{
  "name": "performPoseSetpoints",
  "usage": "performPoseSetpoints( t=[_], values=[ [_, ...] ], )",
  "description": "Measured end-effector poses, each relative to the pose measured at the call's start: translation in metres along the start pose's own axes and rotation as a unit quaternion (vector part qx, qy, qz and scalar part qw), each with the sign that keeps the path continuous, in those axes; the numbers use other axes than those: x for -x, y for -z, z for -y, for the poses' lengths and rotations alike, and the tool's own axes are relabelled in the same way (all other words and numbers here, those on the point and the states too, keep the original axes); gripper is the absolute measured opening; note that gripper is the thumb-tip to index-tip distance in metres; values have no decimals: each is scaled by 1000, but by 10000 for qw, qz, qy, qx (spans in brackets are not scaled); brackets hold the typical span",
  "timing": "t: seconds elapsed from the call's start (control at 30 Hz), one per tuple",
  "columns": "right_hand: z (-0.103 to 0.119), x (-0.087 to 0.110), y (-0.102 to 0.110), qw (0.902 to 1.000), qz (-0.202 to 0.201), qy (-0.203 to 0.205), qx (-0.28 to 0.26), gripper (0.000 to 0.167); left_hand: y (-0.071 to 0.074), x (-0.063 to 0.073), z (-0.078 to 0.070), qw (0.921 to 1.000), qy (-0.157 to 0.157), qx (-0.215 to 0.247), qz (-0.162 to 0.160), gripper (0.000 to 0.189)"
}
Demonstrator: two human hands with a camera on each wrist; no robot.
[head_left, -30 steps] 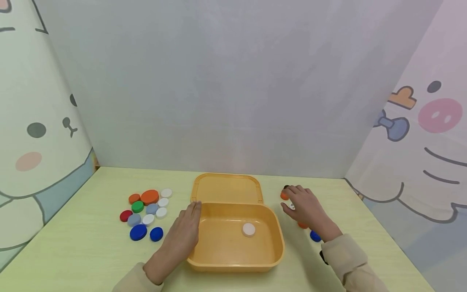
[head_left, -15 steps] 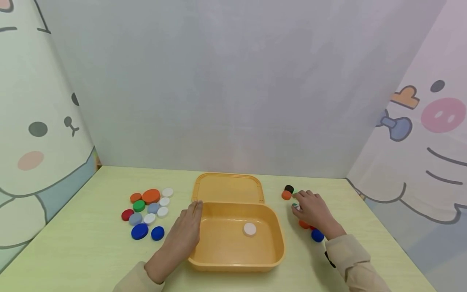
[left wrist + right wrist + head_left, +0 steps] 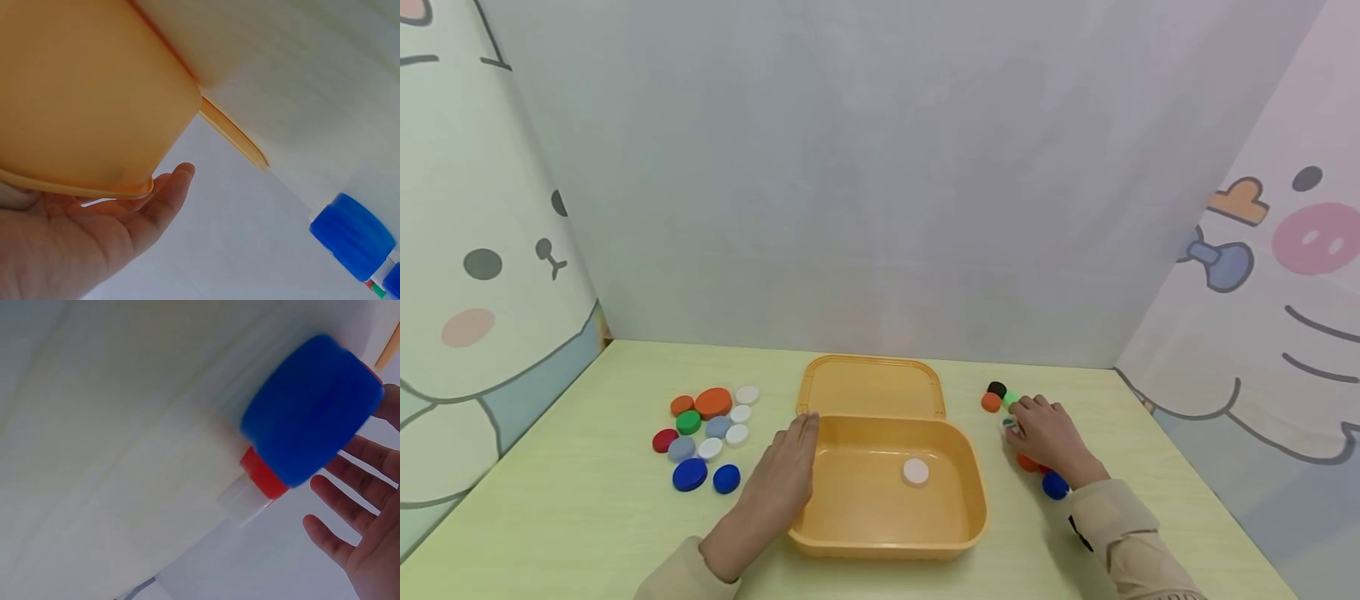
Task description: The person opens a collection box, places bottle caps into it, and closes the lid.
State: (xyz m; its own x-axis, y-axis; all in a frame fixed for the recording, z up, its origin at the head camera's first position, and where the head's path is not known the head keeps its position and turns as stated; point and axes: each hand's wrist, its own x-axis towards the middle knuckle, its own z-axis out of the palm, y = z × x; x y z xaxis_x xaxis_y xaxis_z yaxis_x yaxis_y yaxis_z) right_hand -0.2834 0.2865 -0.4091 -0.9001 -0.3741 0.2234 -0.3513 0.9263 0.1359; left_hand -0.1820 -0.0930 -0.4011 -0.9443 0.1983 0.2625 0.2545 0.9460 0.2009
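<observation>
My left hand (image 3: 781, 475) rests along the left rim of an orange plastic box (image 3: 880, 547), its fingers straight and close together. In the left wrist view, the box wall (image 3: 94, 94) overlaps part of that hand. Inside the box lies one pale round cap (image 3: 915, 472). On the right side of the table, my right hand (image 3: 1048, 437) pinches a white bottle cap (image 3: 1009, 426) with a dark mark between thumb and fingers. Close about it are green (image 3: 1011, 399), orange (image 3: 991, 402), black (image 3: 997, 389) and blue caps (image 3: 1056, 485), plus red ones partly hidden under the hand.
An orange lid (image 3: 872, 387) lies flat behind the box. At the left are several loose caps, among them a big orange one (image 3: 713, 403), a green one (image 3: 688, 422) and a dark blue one (image 3: 690, 474). A grey curtain (image 3: 865, 183) backs the table (image 3: 550, 525).
My right hand has drawn down and slightly right onto the white cap, uncovering the black, orange and green caps behind it. My left hand stays at the box rim.
</observation>
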Motion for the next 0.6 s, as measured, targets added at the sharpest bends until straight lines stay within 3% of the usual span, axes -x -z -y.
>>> performPoseSetpoints(
  t=[0.6],
  values=[
    [-1, -3, -9, 9996, 109, 101, 233, 30, -2, 0, 1, 9999, -74, -13, -126, 55]
  ],
)
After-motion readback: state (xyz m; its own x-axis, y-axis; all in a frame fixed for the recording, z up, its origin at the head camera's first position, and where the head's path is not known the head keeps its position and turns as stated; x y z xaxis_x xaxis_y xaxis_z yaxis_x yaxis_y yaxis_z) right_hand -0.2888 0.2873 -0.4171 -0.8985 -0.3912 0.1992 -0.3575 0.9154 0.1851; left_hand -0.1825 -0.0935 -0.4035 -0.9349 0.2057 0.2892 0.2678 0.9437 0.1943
